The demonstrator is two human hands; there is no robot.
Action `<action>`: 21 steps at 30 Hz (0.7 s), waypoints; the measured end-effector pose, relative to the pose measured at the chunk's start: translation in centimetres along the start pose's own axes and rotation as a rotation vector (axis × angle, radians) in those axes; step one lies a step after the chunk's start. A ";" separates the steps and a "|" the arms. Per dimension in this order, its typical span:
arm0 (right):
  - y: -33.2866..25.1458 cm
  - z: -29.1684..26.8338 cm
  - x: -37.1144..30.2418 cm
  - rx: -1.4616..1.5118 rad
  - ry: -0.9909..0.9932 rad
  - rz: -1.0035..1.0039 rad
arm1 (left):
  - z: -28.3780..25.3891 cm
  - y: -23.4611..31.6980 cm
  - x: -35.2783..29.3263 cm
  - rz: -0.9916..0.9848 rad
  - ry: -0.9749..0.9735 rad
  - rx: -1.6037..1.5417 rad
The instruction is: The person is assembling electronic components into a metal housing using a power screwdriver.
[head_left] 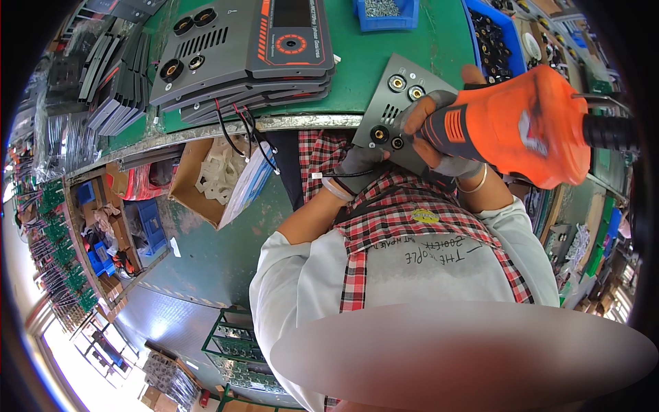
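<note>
My right hand (439,130), in a grey fingerless glove, is wrapped round the black front of an orange corded power tool (535,127). The tool's nose points left at a grey metal panel (388,103), which has vent slots and several round brass-centred sockets. Its tip is hidden behind my fingers. Tilted over the table's front edge, the panel has its lower end at my lap. My left hand (362,161), gloved too, has its fingers closed at the panel's lower left edge; a black cable with a white plug lies beside it. What its fingertips grip is partly hidden.
Stacked grey panels (233,62) with dangling black leads lie on the green table (343,89). Thinner panels (123,82) stand further left. Blue bins of screws (388,15) and black parts (495,44) sit at the back. Below the edge is an open cardboard box (189,182).
</note>
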State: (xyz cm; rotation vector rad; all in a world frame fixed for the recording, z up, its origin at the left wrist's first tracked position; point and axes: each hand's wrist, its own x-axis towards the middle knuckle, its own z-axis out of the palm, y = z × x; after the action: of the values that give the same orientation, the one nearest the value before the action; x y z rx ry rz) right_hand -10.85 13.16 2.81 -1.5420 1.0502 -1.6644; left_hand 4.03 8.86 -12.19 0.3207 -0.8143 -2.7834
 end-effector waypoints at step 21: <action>-1.2 -8.7 -1.2 0.445 0.841 -0.004 | 11.0 17.9 -3.1 0.603 -0.053 1.891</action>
State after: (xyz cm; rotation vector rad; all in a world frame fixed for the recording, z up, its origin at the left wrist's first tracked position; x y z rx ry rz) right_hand -19.27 15.93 3.28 -0.5399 0.9438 -2.4170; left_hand 6.76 0.50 7.19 0.1587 -2.6091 -0.7535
